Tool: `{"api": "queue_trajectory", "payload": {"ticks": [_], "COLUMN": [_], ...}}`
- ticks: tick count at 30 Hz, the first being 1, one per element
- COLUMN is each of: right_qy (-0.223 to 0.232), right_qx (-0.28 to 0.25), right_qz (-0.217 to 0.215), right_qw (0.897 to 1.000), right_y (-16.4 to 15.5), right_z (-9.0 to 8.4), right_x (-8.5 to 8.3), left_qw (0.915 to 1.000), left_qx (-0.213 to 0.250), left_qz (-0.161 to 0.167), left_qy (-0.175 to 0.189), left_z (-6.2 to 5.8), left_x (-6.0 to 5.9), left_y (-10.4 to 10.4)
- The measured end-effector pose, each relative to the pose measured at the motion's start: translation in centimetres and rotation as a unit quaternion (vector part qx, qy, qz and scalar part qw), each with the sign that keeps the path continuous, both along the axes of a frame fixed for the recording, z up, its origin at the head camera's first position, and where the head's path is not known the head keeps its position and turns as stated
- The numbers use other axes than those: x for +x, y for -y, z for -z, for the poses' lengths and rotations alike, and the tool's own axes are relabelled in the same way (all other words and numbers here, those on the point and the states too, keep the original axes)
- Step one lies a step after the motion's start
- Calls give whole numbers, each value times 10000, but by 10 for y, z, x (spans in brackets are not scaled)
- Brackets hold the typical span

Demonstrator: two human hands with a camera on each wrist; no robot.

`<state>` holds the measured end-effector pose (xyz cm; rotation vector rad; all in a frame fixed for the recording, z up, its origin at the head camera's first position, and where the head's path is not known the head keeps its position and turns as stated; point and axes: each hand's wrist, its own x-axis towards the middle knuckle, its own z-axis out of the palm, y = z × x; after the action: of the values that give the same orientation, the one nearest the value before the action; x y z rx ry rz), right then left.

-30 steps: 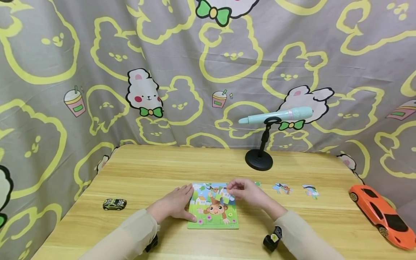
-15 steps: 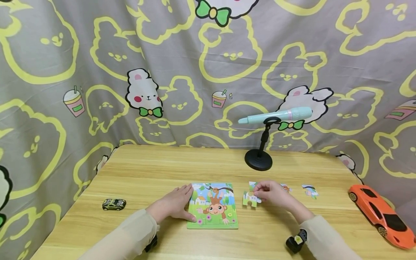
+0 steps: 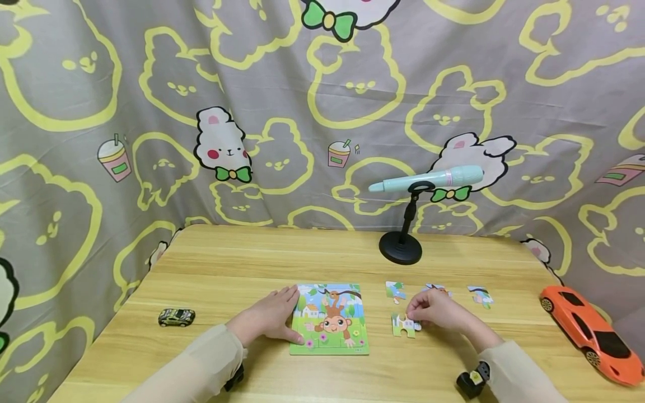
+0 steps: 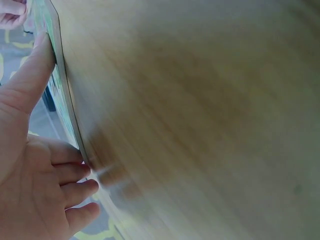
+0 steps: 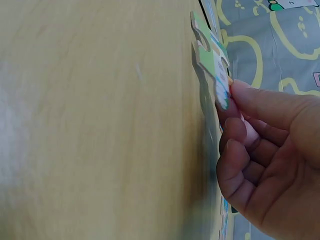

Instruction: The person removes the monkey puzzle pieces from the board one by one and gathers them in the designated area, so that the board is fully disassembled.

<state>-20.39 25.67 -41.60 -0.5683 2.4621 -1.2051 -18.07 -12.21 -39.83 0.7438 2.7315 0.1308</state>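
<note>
Wide wooden worktop (image 3: pixel 242 263), and on its right edge sits the orange car (image 3: pixel 592 334). Centre stage, the puzzle board (image 3: pixel 330 320) lies flat, the left hand (image 3: pixel 269 317) resting against its left edge, fingers straight, its grip holding nothing. Just right of the board, the right hand (image 3: pixel 437 310) pinches a puzzle piece (image 3: pixel 403 324) between thumb and fingertips, low over the wood. Three loose pieces lie beyond.
</note>
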Motion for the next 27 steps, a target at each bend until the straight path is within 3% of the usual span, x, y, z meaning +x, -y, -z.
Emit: {"api": "queue_trajectory", "payload": {"ticks": [27], "right_qy": [-131], "right_qx": [86], "right_qz": [-74], "right_qw": [9998], "right_y": [5], "right_z": [1], "right_x": [-1], "left_qw": [10000], "left_qx": [-83], "left_qz": [-3], "left_qy": [-20], "left_z": [-3], "left_x": [2], "left_y": [-1]}}
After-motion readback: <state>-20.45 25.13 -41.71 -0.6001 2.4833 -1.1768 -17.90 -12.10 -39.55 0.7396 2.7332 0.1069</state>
